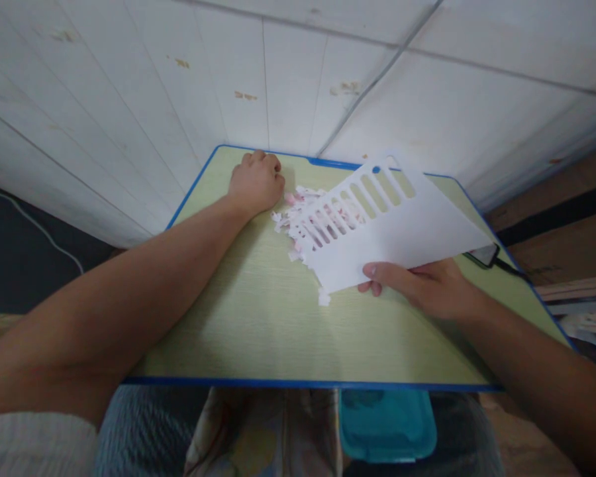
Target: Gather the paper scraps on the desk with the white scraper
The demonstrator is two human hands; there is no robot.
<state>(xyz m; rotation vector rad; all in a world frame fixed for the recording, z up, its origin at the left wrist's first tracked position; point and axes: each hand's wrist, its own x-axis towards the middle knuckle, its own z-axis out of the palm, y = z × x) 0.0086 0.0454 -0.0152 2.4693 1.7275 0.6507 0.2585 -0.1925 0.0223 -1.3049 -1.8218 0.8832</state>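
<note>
My right hand [427, 285] pinches the lower edge of a white sheet [392, 235] between thumb and fingers. Rows of long rounded slots and a small round hole run along the sheet's far side; whether it is card or plastic I cannot tell. Tilted, it hangs over a heap of small white and pink paper scraps [283, 218], some showing through the slots. Left of the heap, my left hand [257, 180] rests on the table near its back edge with the fingers curled under. Whatever those fingers hold, if anything, is hidden.
The light-green table [258, 324] has a blue rim and stands against a white panelled wall [288, 79]. A phone [483, 255] with a black cable lies at the right edge. Below the front edge is a teal plastic container [387, 424] by my lap.
</note>
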